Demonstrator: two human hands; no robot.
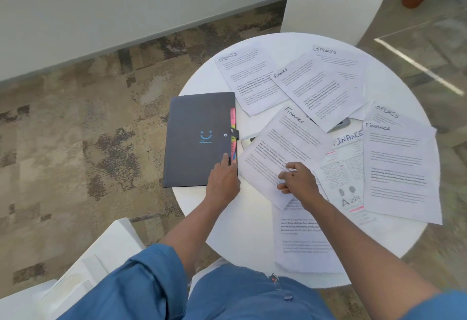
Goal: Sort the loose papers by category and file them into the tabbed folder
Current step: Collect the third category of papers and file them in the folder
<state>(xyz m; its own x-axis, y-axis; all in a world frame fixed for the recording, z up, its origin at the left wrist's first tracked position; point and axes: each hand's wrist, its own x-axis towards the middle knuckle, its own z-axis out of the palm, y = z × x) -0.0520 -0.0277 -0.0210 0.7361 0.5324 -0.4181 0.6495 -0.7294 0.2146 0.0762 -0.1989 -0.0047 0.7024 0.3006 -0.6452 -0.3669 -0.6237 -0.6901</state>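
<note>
While the left hand (222,183) rests straight fingers on the closed folder (199,139) at the desk's (242,228) left edge, the right hand (297,179), fingers loosely curled, touches a "Finance" sheet (275,147) among scattered papers (323,89).

You're working in soft, even daylight; the white table (252,231) glares pale with faint shadows; a bright streak crosses the floor far right; wide-angle bending and blur smear the edges.

Matt dark folder (197,137), white printed paper sheets (399,168), smooth white table (227,218), mottled carpet (75,117)
</note>
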